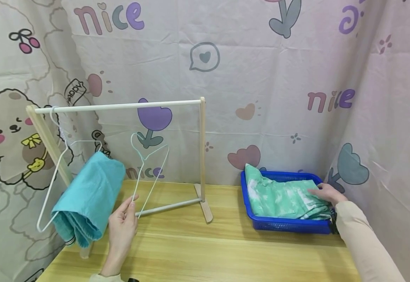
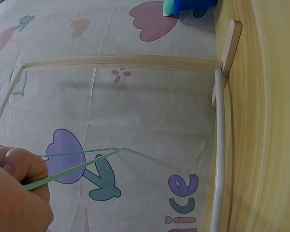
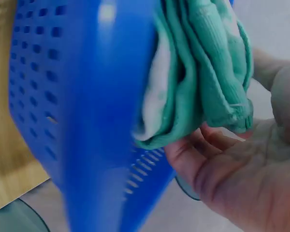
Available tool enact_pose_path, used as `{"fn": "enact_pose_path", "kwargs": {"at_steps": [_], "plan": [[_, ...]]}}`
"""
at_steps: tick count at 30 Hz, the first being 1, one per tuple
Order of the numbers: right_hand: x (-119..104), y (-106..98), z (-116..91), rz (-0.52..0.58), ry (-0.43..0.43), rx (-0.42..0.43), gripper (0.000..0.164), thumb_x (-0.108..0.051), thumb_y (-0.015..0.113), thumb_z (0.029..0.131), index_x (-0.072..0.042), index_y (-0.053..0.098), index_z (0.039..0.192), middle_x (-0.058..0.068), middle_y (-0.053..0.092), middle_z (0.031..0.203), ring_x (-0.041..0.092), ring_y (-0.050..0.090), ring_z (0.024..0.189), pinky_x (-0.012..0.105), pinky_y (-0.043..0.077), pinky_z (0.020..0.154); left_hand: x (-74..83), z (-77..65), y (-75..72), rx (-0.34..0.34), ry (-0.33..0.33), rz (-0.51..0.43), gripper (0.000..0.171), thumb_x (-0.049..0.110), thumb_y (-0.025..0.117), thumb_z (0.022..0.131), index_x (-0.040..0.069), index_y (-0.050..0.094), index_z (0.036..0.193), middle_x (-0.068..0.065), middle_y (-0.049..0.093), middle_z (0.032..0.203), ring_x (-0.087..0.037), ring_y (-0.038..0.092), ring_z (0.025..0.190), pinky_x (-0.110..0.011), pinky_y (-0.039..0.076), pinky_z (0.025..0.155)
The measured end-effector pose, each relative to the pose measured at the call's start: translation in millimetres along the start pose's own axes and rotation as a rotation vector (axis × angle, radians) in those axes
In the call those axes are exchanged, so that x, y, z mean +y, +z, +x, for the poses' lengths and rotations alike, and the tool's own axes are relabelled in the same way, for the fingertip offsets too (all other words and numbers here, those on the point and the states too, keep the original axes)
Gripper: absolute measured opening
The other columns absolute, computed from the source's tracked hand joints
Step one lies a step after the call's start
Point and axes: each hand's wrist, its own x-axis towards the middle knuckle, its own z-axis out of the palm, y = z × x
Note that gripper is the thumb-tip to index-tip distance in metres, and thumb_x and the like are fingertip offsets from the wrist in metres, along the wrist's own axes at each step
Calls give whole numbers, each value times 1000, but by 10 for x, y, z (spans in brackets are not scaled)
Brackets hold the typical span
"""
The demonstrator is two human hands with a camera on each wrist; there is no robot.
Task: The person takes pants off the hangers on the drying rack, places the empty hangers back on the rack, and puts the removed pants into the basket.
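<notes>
My left hand (image 1: 123, 223) pinches a pale green wire hanger (image 1: 138, 180) by its side, below the rack's bar; in the left wrist view, curled fingers hold the hanger's wire (image 2: 70, 170). At the right, my right hand (image 1: 327, 194) grips the near-right end of a folded green-and-white tie-dye garment (image 1: 280, 197), which lies in a blue plastic basket (image 1: 286, 225). From the right wrist view, fingers (image 3: 188, 162) reach under the garment's layered edge (image 3: 217, 63), with the thumb on the other side.
A wooden rack with a white bar (image 1: 120, 106) stands on the left of the wood-grain table (image 1: 205, 258). From its left end hangs a white hanger (image 1: 53, 182) carrying a turquoise garment (image 1: 92, 192). A printed curtain (image 1: 219, 90) encloses the back and sides.
</notes>
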Motion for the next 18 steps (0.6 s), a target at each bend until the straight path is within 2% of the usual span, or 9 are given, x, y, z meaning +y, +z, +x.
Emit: {"fn": "enact_pose_path", "kwargs": {"at_steps": [2, 3, 5, 8, 10, 12, 16, 18], "plan": [[26, 41, -1, 6, -38, -26, 87, -35, 59, 87, 17, 8, 135, 43, 11, 131, 57, 24, 114, 60, 39, 80, -8, 0, -3, -3, -1, 0, 30, 18, 45, 97, 5, 55, 122, 1, 30, 42, -5, 28, 28, -28, 24, 26], [31, 66, 0, -12, -62, -27, 87, -31, 64, 84, 15, 12, 135, 43, 10, 131, 58, 22, 115, 62, 37, 82, -21, 3, -8, -6, -5, -5, 31, 19, 45, 96, 5, 55, 122, 1, 30, 42, -5, 28, 29, -28, 25, 26], [35, 118, 7, -90, -101, 4, 77, -21, 68, 80, 12, 25, 134, 43, 16, 131, 58, 23, 114, 63, 35, 83, -73, 24, -22, -3, -18, -7, 30, 20, 45, 96, 8, 56, 122, 1, 30, 43, -6, 28, 29, -28, 25, 26], [-1, 203, 19, -233, -141, 50, 56, -8, 66, 76, 11, 43, 125, 42, 29, 126, 57, 31, 111, 60, 36, 83, -150, 53, -43, 6, -34, -4, 30, 22, 46, 96, 11, 56, 122, 1, 31, 43, -7, 29, 29, -28, 25, 27], [-40, 250, 36, -322, -115, 64, 49, -4, 63, 76, 12, 47, 120, 41, 36, 121, 55, 36, 108, 58, 39, 80, -171, 56, -51, 7, -36, 0, 30, 22, 46, 96, 12, 57, 122, 0, 31, 43, -8, 29, 29, -28, 25, 27], [-61, 292, 63, -362, -84, 67, 47, -1, 60, 76, 15, 46, 119, 40, 40, 118, 53, 40, 105, 56, 40, 79, -135, 33, -50, 5, -26, 7, 30, 22, 46, 96, 11, 56, 122, 1, 30, 43, -7, 29, 29, -28, 25, 27], [11, 351, 200, -373, 4, 51, 46, 0, 56, 80, 16, 41, 122, 40, 38, 119, 53, 38, 108, 57, 39, 83, -43, -19, -41, -17, 5, 6, 33, 19, 45, 96, 4, 53, 124, 2, 30, 43, -6, 29, 29, -28, 25, 27], [120, 371, 308, -368, 17, 33, 47, -1, 54, 83, 15, 39, 124, 40, 36, 121, 53, 36, 109, 56, 39, 84, -17, -30, -40, -22, 17, 12, 33, 18, 45, 96, 2, 53, 124, 2, 30, 43, -5, 29, 29, -27, 24, 27]]}}
